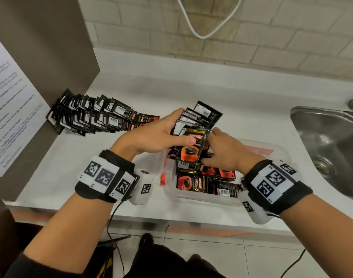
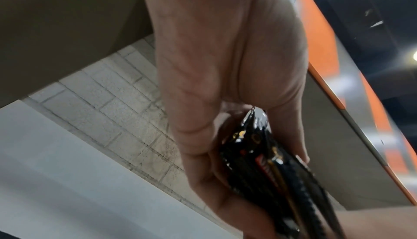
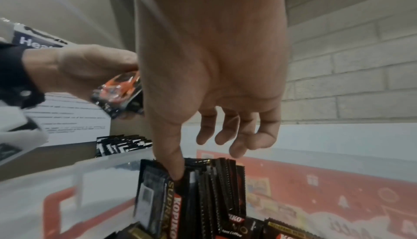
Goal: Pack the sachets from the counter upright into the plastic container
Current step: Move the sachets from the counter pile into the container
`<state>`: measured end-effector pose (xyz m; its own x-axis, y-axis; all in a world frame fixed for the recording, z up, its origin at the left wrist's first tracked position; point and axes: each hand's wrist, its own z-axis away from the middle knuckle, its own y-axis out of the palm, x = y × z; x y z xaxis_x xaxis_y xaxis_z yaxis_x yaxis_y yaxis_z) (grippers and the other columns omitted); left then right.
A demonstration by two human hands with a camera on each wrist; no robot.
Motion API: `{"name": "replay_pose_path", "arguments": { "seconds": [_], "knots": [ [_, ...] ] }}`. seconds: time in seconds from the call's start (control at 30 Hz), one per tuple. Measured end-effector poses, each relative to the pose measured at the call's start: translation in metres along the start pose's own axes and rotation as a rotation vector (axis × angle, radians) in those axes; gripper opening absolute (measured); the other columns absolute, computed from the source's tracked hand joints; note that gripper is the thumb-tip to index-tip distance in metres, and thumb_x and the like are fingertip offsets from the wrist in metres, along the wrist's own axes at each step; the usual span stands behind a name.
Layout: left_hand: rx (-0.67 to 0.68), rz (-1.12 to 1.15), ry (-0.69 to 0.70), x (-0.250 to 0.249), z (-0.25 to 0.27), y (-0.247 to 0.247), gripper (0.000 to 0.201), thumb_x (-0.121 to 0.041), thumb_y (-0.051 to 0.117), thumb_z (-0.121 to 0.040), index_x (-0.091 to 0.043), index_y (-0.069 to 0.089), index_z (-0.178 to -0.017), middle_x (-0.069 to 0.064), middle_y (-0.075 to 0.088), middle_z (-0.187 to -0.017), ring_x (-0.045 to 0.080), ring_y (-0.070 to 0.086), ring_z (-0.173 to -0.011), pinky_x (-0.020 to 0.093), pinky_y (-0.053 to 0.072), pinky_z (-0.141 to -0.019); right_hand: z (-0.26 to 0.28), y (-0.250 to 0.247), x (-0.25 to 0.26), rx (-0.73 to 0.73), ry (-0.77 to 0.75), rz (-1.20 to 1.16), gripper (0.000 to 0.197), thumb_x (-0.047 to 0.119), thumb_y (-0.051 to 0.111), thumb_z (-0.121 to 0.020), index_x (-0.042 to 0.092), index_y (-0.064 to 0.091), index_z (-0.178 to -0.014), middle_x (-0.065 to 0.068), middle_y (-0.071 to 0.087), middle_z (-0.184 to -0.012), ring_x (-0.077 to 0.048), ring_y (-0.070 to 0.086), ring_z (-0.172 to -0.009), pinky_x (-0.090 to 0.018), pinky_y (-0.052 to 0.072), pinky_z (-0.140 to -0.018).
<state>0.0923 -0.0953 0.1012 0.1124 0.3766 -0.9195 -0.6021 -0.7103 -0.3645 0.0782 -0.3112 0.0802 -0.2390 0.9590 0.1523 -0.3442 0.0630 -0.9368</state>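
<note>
My left hand [image 1: 171, 131] grips a fanned stack of black and orange coffee sachets [image 1: 191, 145] above the clear plastic container [image 1: 201, 197]. In the left wrist view the stack [image 2: 259, 162] sits edge-on between thumb and fingers [image 2: 203, 135]. My right hand [image 1: 221, 149] hovers over the container [image 3: 108, 164], one digit [image 3: 176, 168] pressed down between upright sachets [image 3: 203, 189], the other fingers loosely bent and holding nothing. More sachets [image 1: 203, 181] lie in the container's near part. A long leaning row of sachets [image 1: 91, 115] stays on the counter at the left.
A steel sink [image 1: 332, 147] is set into the counter right of the container. A brown panel with a printed notice [image 1: 11, 109] rises at the left, behind the sachet row. A white cable [image 1: 201, 35] hangs on the tiled back wall. The counter's front edge [image 1: 171, 221] runs below my wrists.
</note>
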Motion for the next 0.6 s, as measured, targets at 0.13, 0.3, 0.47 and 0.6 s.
{"name": "replay_pose_path", "arguments": {
  "seconds": [0.13,0.3,0.47,0.6],
  "knots": [
    [0.079,-0.215,-0.002,-0.005,0.002,0.008,0.069,-0.035,0.069,-0.093,-0.021,0.033,-0.15,-0.013,0.047,-0.15,-0.005,0.046,-0.131,0.01,0.038,-0.104,0.0,-0.001,-0.011,0.024,0.027,-0.148,0.024,0.032,0.072,-0.088,0.014,0.064,-0.102,-0.003,0.062,-0.095,-0.025,0.062,-0.089,-0.036,0.052,-0.077],
    [0.21,-0.45,0.037,-0.012,0.0,0.034,0.058,-0.028,0.065,-0.097,-0.019,0.034,-0.145,0.0,0.06,-0.132,0.015,0.061,-0.112,0.034,0.049,-0.094,0.011,-0.002,-0.016,0.054,0.043,-0.36,0.021,0.003,0.076,-0.083,0.016,0.064,-0.095,-0.008,0.072,-0.092,-0.023,0.071,-0.076,-0.036,0.059,-0.072],
    [0.279,-0.7,0.015,-0.003,-0.009,0.058,0.043,-0.028,0.06,-0.099,-0.019,0.034,-0.132,-0.011,0.058,-0.081,0.009,0.055,-0.075,0.042,0.044,-0.099,0.011,-0.003,-0.033,0.083,0.08,-0.508,0.021,-0.003,0.072,-0.084,0.008,0.061,-0.097,-0.008,0.067,-0.096,-0.023,0.066,-0.083,-0.028,0.049,-0.067],
    [0.299,-0.969,-0.041,0.007,-0.012,0.073,0.039,-0.031,0.052,-0.102,-0.012,0.034,-0.131,-0.003,0.05,-0.091,0.019,0.04,-0.09,0.044,0.033,-0.106,0.019,-0.004,-0.043,0.161,0.243,-0.912,0.012,0.017,0.052,-0.104,0.005,0.052,-0.106,-0.024,0.068,-0.099,-0.034,0.074,-0.072,-0.032,0.062,-0.06]
  ]
}}
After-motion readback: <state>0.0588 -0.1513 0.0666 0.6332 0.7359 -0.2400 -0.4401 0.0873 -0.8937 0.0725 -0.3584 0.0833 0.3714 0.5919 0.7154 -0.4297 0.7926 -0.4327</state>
